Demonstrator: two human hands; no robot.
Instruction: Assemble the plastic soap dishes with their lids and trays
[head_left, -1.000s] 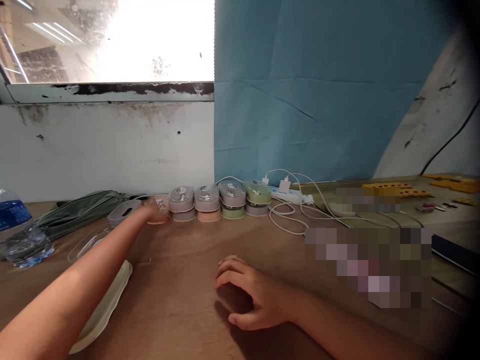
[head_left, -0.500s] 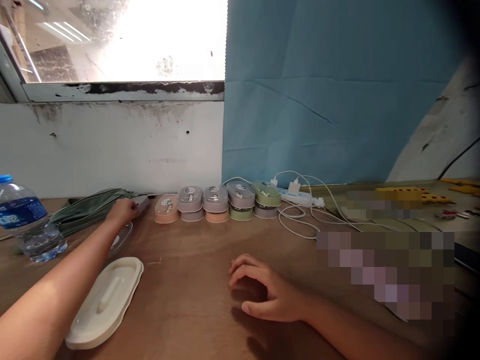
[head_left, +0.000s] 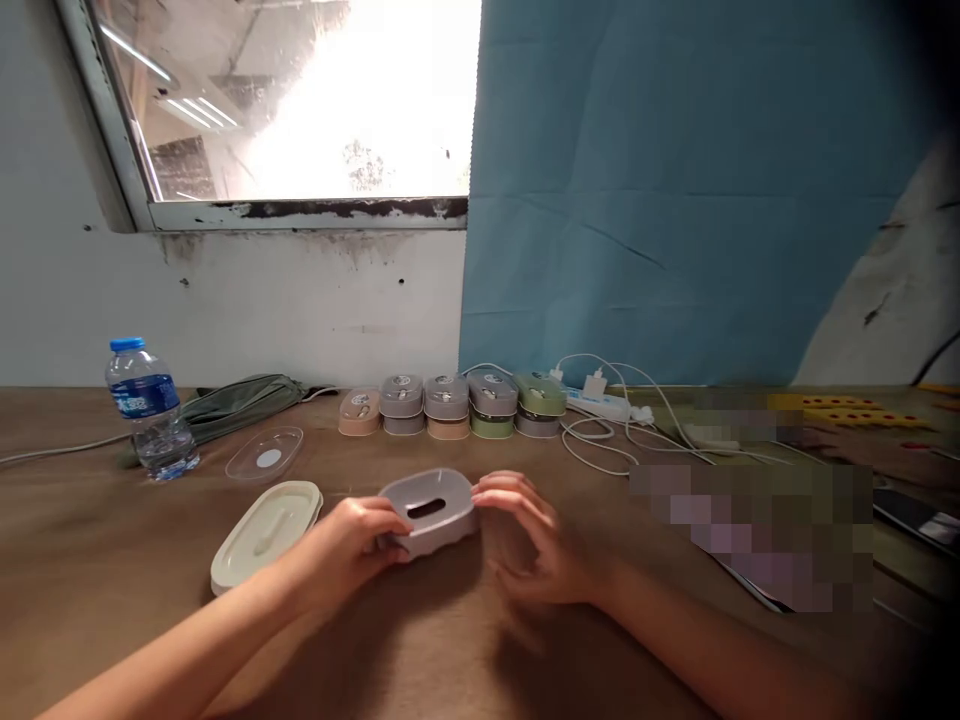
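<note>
A grey oval box part [head_left: 429, 510] with a dark slot on top sits just above the wooden table [head_left: 90, 560] in front of me. My left hand [head_left: 346, 535] grips its left end with curled fingers. My right hand [head_left: 534, 535] touches its right end, fingers bent round it. A cream oval lid [head_left: 266, 530] lies on the table to the left of my left hand. A clear plastic oval piece [head_left: 265, 454] lies farther back.
A row of stacked small oval boxes [head_left: 450, 407] in grey, peach and green stands along the back wall. A water bottle [head_left: 148, 408] and a green cloth bag [head_left: 240, 400] are back left. A white power strip [head_left: 600, 402] with cables lies back right.
My left hand drew back from the far left of the table, bringing the grey part to the middle. My right hand lifted off the table and met it. The view tilted up.
</note>
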